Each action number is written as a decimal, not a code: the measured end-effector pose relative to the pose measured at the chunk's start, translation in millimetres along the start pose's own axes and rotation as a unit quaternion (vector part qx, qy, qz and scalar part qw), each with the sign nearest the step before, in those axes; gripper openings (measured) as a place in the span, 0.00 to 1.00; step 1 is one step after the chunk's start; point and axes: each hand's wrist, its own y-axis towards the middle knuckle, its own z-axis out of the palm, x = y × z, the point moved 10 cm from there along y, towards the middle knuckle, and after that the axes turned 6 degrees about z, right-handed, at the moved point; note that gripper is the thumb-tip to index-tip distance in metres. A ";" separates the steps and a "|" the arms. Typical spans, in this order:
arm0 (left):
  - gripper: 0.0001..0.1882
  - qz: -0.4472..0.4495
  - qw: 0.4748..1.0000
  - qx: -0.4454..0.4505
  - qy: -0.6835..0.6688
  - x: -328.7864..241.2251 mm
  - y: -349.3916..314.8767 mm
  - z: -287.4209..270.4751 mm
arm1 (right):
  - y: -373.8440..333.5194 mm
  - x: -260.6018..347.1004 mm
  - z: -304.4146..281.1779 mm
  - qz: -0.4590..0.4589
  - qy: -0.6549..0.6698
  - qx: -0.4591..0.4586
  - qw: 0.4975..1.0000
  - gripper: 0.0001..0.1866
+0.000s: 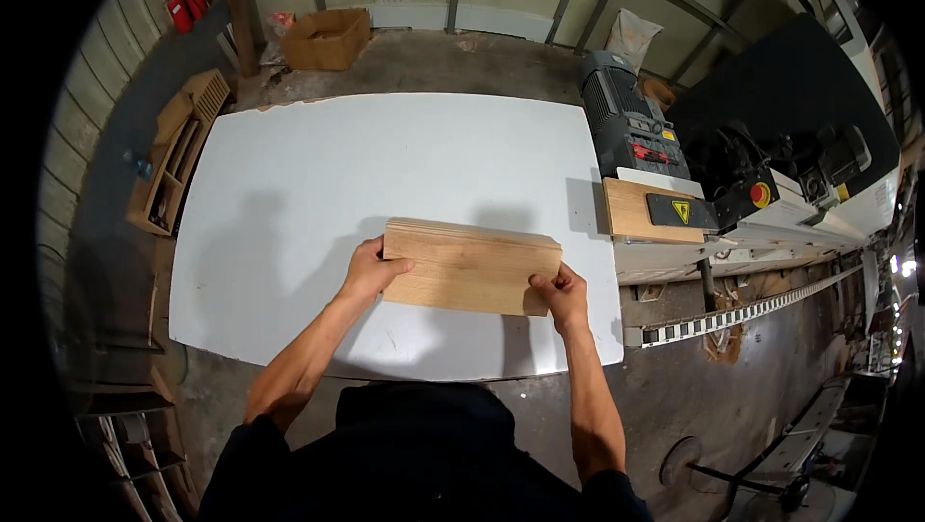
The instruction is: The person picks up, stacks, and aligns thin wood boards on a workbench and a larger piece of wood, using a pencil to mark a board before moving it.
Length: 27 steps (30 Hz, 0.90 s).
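A light-brown wooden board [469,269], with a stepped or grooved profile along its far edge, is held up over the white tabletop [385,156]. My left hand [372,270] grips its left end, thumb on the upper face and fingers behind it. At the opposite end my right hand [562,294] pinches the lower right corner, thumb likewise on top. The fingers under the board are mostly hidden. Shadows of the arms and board fall on the white surface.
Right of the table stands a machine with a grey motor [617,103], a red emergency button [760,195] and a wooden piece [636,211] at its end. A cardboard box [326,38] lies beyond the table. Wooden shelving [178,156] is on the left; fire extinguishers [180,12] stand behind.
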 end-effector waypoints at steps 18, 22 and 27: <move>0.46 0.323 0.945 0.010 -0.042 -19.0 -35.1 9.2 | -22.6 9.0 1.8 -0.212 -0.114 -0.002 0.971 0.43; 0.48 0.304 0.950 0.029 -0.058 7.8 -25.3 0.9 | -12.7 -36.2 5.4 -0.130 -0.003 0.067 0.989 0.48; 0.49 0.312 0.949 0.026 -0.027 1.6 -26.8 2.2 | -19.5 -48.1 -5.3 -0.076 0.044 0.013 0.996 0.39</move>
